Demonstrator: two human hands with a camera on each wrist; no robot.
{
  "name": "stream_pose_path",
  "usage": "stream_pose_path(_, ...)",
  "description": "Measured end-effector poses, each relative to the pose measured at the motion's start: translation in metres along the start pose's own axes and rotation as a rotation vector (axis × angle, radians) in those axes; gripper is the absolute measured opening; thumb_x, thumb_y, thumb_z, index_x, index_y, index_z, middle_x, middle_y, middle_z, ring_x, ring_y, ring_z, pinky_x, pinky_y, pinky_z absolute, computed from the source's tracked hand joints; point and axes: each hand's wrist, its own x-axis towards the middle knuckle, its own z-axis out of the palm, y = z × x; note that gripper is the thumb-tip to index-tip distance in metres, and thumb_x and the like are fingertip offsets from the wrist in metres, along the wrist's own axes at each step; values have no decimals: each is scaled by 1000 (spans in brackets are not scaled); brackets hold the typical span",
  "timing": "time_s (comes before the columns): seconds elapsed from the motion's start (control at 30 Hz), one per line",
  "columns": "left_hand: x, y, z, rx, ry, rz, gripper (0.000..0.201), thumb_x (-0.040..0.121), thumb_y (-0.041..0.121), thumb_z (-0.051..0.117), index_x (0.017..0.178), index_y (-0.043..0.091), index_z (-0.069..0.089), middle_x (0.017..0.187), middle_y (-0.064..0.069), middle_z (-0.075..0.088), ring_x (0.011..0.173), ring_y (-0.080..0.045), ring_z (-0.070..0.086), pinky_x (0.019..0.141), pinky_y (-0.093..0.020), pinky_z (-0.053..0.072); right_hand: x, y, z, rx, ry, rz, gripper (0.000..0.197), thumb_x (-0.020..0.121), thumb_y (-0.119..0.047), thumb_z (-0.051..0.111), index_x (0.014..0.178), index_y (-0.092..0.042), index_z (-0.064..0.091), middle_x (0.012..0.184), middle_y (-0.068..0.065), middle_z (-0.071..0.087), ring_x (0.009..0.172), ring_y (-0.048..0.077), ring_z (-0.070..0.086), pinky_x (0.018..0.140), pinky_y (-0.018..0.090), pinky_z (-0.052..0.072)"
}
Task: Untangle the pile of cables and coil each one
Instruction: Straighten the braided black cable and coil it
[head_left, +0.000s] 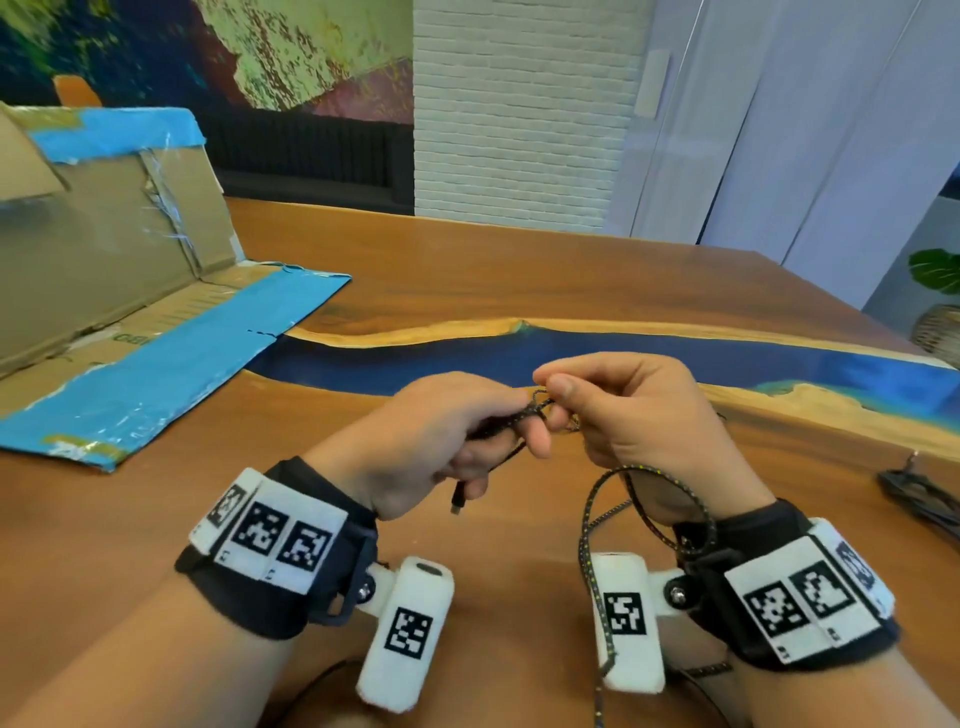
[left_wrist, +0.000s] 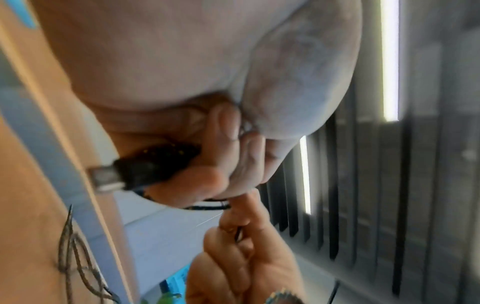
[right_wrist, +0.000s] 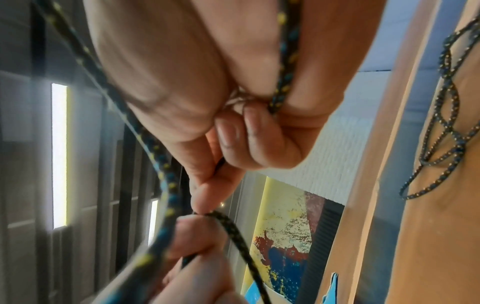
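Pinched between thumb and forefinger of the right hand (head_left: 636, 410), a knot in the black braided cable (head_left: 540, 408); gripped in the curled left hand (head_left: 441, 436), the same cable, its USB plug (head_left: 457, 505) poking out below the fingers. Raised above a wooden table (head_left: 467, 270) with one blue resin strip. One loop hanging over the right wrist. Second cable bundle (head_left: 919, 493) lying at the table's right edge; one opened cardboard box (head_left: 114, 249) at left
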Motion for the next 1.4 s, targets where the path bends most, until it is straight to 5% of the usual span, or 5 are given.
stream_pose_path(0.33, 2, 8, -6, -917, 66, 262, 42, 105, 18, 36, 134, -2, 58, 71, 3, 52, 57, -8, 54, 82, -28, 59, -4, 4, 8, -134, -65, 102, 15, 96, -1, 65, 100, -8, 78, 76, 12, 72, 38, 8, 37, 39, 19, 30)
stream_pose_path(0.57, 15, -1, 1, -308, 547, 202, 41, 109, 10, 38, 101, 16, 78, 127, -7, 68, 106, -19, 73, 108, -42, 46, -12, 9, 36, -656, -296, 7, 5, 92, -19, 73, 92, -18, 78, 74, -8, 78, 68, -4, 67, 68, 11, 48)
stream_pose_path(0.8, 7, -4, 2, 271, 238, -6, 47, 109, 35, 40, 88, 4, 68, 68, -9, 63, 62, -25, 56, 84, -49, 51, -7, -1, 12, -24, 39, -59, 10, 93, 3, 66, 97, -4, 72, 79, 16, 77, 53, 17, 64, 54, 31, 57)
stream_pose_path(1.2, -3, 6, -12, 147, 157, 59, 37, 103, 31, 52, 80, 5, 65, 53, 2, 29, 48, -12, 29, 55, -27, 39, -3, 5, -2, 459, -306, 74, 14, 76, -1, 56, 83, -7, 66, 78, 17, 61, 98, 42, 60, 107, 57, 43)
stream_pose_path(1.4, 4, 3, -15, -9, 375, 48, 38, 107, 34, 45, 75, 15, 50, 55, 5, 23, 47, -13, 21, 51, -29, 30, 3, -6, -5, 688, 4, 295, 25, 99, -9, 39, 108, -12, 61, 68, 3, 43, 43, 8, 28, 33, 19, 27)
